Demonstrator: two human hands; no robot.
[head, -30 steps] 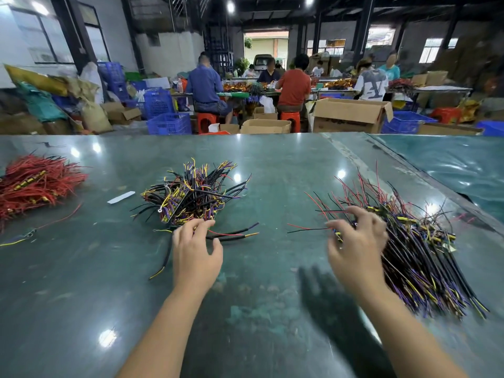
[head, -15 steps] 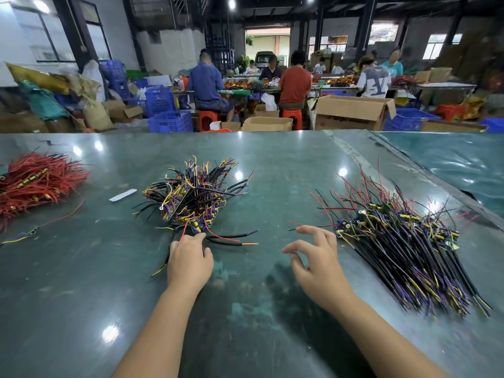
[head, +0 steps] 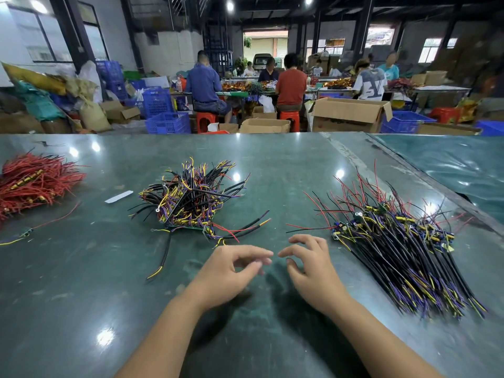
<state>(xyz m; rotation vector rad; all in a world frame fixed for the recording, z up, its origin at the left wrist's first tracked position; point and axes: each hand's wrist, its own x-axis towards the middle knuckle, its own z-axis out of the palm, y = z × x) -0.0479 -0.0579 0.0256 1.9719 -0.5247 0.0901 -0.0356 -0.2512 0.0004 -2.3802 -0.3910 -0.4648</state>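
between the two wire piles, low over the green table (head: 81,309), is where both hands hover. left hand (head: 231,271) and right hand (head: 313,268) sit almost fingertip to fingertip, fingers loosely curled, and as far as i can see neither one has anything in it, so the grip is let go on both sides. the stuff i'm working lies on either flank: the tangled heap (head: 191,197) of black, yellow and purple harnesses is ahead and to the left, and the combed stack (head: 395,255) is off to the right, its wires all running on a diagonal from far-left to near-right. what matters for the next grab, i reckon, is the loose harness (head: 208,231) hanging off the near edge of the heap. it's just ahead of my left knuckles, a touch to the left, and its black tails fan out away to the right, across the gap in front of both hands. so the left hand is clearly nearer to the bundled end, while the right is nearer to those tails and to the stack where it'd probably end up. it'd need swinging round to match that diagonal. a single black lead (head: 165,255) lies further left, apart from everything, pointing back toward me. the red wire heap (head: 35,181) is way out at the left edge, nowhere near either hand.
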